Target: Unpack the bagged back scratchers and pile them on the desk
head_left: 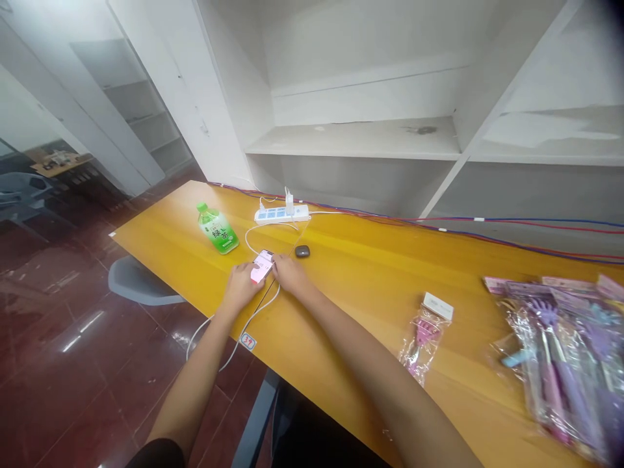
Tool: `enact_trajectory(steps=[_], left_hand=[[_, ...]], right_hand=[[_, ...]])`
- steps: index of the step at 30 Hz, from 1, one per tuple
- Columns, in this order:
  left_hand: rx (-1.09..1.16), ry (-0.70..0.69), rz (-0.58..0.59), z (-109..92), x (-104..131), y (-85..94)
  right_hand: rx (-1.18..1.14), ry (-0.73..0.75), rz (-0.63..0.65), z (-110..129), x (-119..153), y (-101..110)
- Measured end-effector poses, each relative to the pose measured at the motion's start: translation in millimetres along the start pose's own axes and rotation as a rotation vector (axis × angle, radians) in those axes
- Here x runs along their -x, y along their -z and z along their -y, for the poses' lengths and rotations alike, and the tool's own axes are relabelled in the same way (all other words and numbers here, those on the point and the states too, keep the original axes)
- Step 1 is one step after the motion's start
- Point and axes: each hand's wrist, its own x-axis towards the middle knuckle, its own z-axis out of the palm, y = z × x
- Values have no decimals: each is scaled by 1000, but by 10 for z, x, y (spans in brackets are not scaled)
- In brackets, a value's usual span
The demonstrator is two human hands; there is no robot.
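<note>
Left hand (pixel 240 286) and right hand (pixel 289 273), both curled, are holding the lit phone (pixel 262 266), while a bagged scratcher (pixel 426 333) is lying untouched.

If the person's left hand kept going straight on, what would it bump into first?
The phone, which the left hand already touches. Beyond it, the white power strip seems roughly in line, though depth is unclear.
</note>
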Motion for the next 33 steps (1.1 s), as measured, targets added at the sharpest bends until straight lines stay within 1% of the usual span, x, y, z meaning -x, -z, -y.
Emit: enact_trajectory(steps=[3,6,8,11,14,19,22,24,27,30,33], left_hand=[[9,-11,-2,-23,-64,-28],[4,1,-16,-50,-130,-48],[2,8,-20,-74,-174,-54],[3,20,-18,-100,-229,-55],[2,47,-14,-93,-263,-51],[-3,91,-1,-46,-377,-50],[-6,134,-6,-44,-489,-58],[-12,175,-13,-59,-548,-65],[-18,218,-26,-91,-584,-71],[-6,217,-30,-107,-558,-48],[16,199,-8,-121,-456,67]], right_hand=[[22,28,5,-10,-7,-9],[30,47,-6,2,46,36],[29,64,-11,-6,120,109],[25,81,-14,-88,313,285],[23,86,-11,-276,648,518],[-43,77,-35,-705,1484,917],[-131,28,-92,-933,1983,1113],[-161,-5,-166,-1062,2256,1221],[-142,-50,-265,-1231,2571,1356],[-123,-114,-305,-1382,2810,1469],[-120,-161,-331,-1545,3008,1574]])
